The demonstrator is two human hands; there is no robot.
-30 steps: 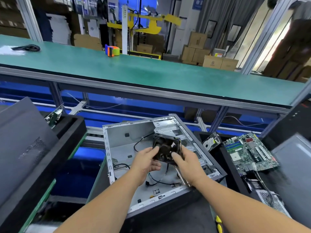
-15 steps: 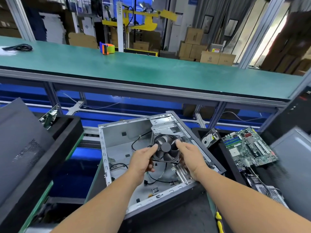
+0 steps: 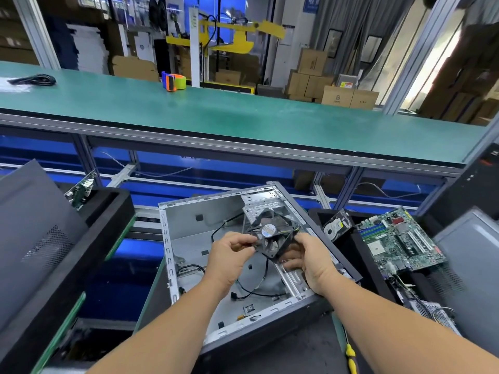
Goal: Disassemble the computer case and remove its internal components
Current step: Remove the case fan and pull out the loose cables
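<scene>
Dark side panel point(image 3: 35, 238) at 9 o'clock, open computer case point(image 3: 189, 238) at centre, left hand point(image 3: 229, 252) pinching the fan point(image 3: 272, 234) corner, right hand point(image 3: 310, 261) gripping its opposite edge — fan held above the case, loose cables point(image 3: 256, 291) beneath, hard drive point(image 3: 337, 228) and motherboard point(image 3: 397, 241) at 3 o'clock.

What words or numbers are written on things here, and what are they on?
None can be read for certain.
Round sticker on the fan held by both hands: print too small.
Blue sign at the top: white characters, cut off and blurred.
Yellow label on a cardboard box: blurred.
Round logos on the front boxes: too faint.
Hard drive label: too small.
Motherboard markings: too small.
</scene>
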